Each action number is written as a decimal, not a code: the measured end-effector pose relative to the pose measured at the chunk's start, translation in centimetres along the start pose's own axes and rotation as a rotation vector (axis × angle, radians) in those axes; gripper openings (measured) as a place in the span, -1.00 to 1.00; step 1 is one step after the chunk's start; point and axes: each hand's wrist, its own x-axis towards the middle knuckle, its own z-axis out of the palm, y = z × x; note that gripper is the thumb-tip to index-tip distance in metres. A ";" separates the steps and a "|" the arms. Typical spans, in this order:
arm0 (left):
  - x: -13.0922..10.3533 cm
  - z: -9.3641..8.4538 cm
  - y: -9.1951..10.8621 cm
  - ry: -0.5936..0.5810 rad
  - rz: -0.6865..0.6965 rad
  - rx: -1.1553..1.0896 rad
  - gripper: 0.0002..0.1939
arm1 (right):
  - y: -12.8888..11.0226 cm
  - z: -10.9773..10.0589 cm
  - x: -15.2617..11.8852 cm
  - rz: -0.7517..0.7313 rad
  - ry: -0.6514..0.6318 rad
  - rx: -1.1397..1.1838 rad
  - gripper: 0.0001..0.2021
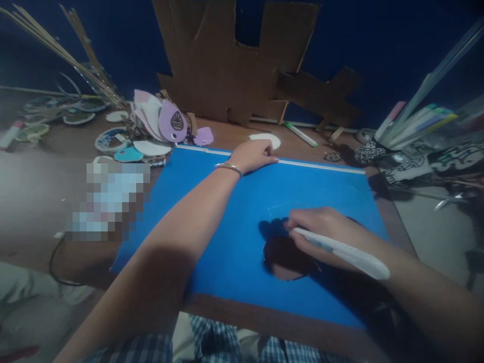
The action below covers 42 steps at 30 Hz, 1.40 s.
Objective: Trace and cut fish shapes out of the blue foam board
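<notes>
A blue sheet (227,252) with a white strip along its far edge lies on the table. My left hand (253,156) bends its fingers over that far edge, holding the sheet there. A bangle (229,167) is round the left wrist. My right hand (321,232) grips a white pen-shaped tool (348,254), low over the right half of the sheet; its tip is hidden by the fingers and shadow. Just below the fingertips is a rounded cut-out hole (289,269), with the brown table showing through. Faint pale lines are drawn on the sheet above the hand.
Cardboard (227,65) leans against the dark blue wall. Purple and white fish-shaped cut-outs (174,121) and tape rolls stand at the back left. A green-ended marker (300,134) and a white cut-out (270,139) lie behind the sheet. Markers in holders (408,126) and scissors (451,200) are at the right.
</notes>
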 end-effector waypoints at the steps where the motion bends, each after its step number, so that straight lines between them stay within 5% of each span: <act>1: 0.0 0.0 0.0 -0.001 -0.002 0.000 -0.68 | 0.0 -0.1 0.0 0.011 -0.016 0.000 -0.88; 42: 0.0 0.0 0.2 0.007 -0.028 0.003 -0.68 | -0.2 -1.5 0.1 -0.037 -0.140 0.009 -0.86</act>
